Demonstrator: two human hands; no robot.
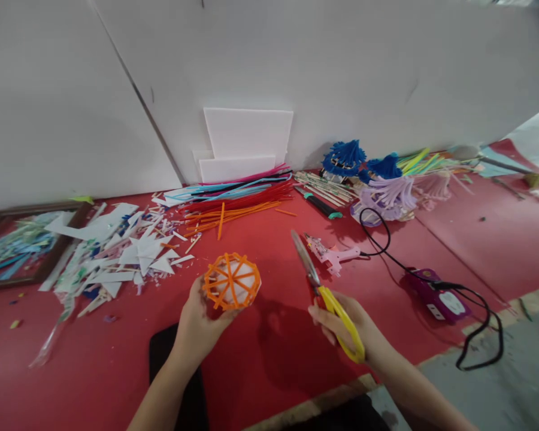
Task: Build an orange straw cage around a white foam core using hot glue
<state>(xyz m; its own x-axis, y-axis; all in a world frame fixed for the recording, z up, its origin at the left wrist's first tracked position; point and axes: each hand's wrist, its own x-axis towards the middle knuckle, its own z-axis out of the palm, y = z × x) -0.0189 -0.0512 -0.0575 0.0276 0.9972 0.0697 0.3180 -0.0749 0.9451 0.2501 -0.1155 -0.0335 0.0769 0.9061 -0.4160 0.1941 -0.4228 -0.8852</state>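
Orange-ribbed ball [232, 281] sits pinched in your left hand [196, 326], just left of the closed blades of the yellow-handled scissors [326, 291] your right hand [353, 332] grips, their long axis slanting up-left, beside it.

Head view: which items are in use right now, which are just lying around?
In use:
left hand holding the orange-framed ball
right hand holding the yellow-handled scissors

Lying about:
pile of white scraps
coloured sticks
white boards
pink glue gun
purple device with black cord
blue tassels
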